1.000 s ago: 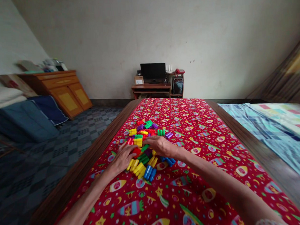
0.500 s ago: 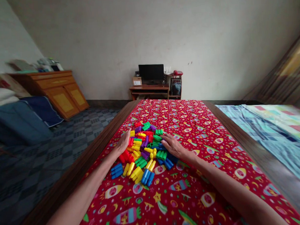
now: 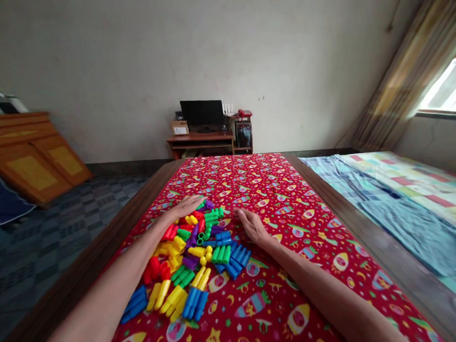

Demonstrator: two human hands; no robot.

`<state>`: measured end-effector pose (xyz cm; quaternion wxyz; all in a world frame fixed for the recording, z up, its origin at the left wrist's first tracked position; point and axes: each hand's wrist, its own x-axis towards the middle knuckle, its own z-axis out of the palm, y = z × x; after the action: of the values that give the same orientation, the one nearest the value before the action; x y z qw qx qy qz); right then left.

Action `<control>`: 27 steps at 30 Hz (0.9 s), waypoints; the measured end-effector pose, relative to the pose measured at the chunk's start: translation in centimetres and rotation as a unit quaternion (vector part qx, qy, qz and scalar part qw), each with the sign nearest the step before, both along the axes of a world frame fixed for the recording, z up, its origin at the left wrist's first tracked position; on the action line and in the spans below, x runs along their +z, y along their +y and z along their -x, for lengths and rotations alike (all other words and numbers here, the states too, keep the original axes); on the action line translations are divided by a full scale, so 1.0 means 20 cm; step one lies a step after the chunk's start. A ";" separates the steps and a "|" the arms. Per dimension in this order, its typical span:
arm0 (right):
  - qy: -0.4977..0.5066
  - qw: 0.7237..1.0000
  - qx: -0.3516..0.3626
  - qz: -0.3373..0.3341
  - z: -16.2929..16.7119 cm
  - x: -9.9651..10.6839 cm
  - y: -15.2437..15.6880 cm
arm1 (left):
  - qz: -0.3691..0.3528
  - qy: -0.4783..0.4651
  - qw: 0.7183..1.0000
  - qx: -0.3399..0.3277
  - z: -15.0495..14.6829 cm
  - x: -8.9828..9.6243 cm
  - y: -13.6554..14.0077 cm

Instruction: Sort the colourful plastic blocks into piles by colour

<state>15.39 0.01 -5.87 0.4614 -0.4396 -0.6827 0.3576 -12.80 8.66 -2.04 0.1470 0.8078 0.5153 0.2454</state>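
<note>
A loose pile of plastic building pieces in red, yellow, green, blue and purple lies on a red patterned cloth (image 3: 267, 290). My left hand (image 3: 187, 206) rests at the far left edge of the pile, fingers stretched out over green and purple pieces. To the right of the pile, my right hand (image 3: 253, 227) is apart from it, low over the cloth, fingers loosely bent and holding nothing. Nearest to it are blue pieces (image 3: 239, 257) and a green piece (image 3: 221, 254). A blue piece with yellow ones (image 3: 195, 303) lies at the near edge.
The cloth covers a table with a dark wooden edge (image 3: 319, 187). Beyond it stands a desk (image 3: 200, 138) with a monitor (image 3: 202, 114). A wooden cabinet (image 3: 34, 154) is at left, a bed with light covers (image 3: 387, 184) at right.
The view has swung to the right. My left hand has moved to the far side of the pile. My right hand has come away from the pieces to the right.
</note>
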 end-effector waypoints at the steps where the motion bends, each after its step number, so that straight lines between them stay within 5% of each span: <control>1: 0.010 1.000 0.001 0.004 0.00 -0.01 0.01 | 0.018 0.026 0.999 -0.026 -0.04 0.01 -0.01; 4: 0.025 1.000 0.002 0.008 0.01 -0.01 0.01 | 0.067 0.083 0.989 -0.107 -0.15 0.08 -0.12; 8: -0.009 1.000 0.024 -0.013 -0.01 0.04 -0.01 | 0.045 0.171 0.950 -0.256 -0.22 0.21 -0.44; 12: -0.067 0.988 0.132 -0.046 0.01 0.12 -0.11 | -0.011 0.220 0.954 -0.201 -0.18 0.25 -0.81; 18: -0.143 0.953 0.263 -0.037 0.08 0.24 -0.31 | -0.105 0.236 0.962 -0.093 -0.03 0.11 -1.22; 23: -0.236 0.920 0.303 -0.076 -0.01 0.36 -0.36 | -0.121 0.209 0.970 0.000 0.03 -0.02 -1.46; 27: -0.386 0.862 0.311 -0.105 -0.09 0.31 -0.40 | -0.115 0.176 0.976 0.056 0.01 -0.12 -1.52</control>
<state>17.24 -7.95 0.42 0.0695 -0.2564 -0.9410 0.2099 -12.92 -21.73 -4.48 -0.0536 0.8196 0.5462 0.1647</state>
